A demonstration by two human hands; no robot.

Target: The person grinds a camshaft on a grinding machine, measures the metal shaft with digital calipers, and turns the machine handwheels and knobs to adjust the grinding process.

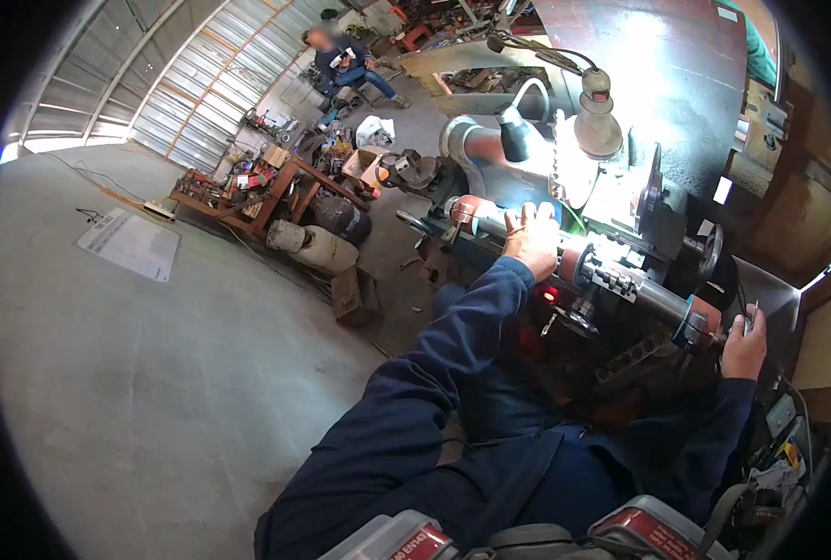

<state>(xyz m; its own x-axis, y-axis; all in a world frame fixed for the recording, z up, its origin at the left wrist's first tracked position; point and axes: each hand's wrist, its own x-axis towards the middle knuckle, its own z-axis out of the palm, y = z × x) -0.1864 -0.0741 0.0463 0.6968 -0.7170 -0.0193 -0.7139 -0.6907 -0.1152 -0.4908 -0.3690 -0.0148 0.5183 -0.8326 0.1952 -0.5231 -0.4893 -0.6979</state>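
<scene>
A machine tool with a long horizontal steel cylinder (663, 302) and orange-brown end brackets (705, 315) stands in front of me. My left hand (532, 245) lies on the left part of this assembly, palm down, fingers apart. Beside that hand is a toothed metal piece (613, 280) at the middle of the assembly. At the far right end, my right hand (744, 347) has its fingers curled together around something small; what it is cannot be made out. A handwheel (579, 323) sits below the middle, under a small red light (552, 296).
A lamp (598, 131) shines over the machine, close above my left hand. Another handwheel (711, 252) stands at the right. Left of the machine are gas cylinders (327, 250), a wooden box (354, 296) and a cluttered bench (238, 201). A seated person (345, 61) is far back.
</scene>
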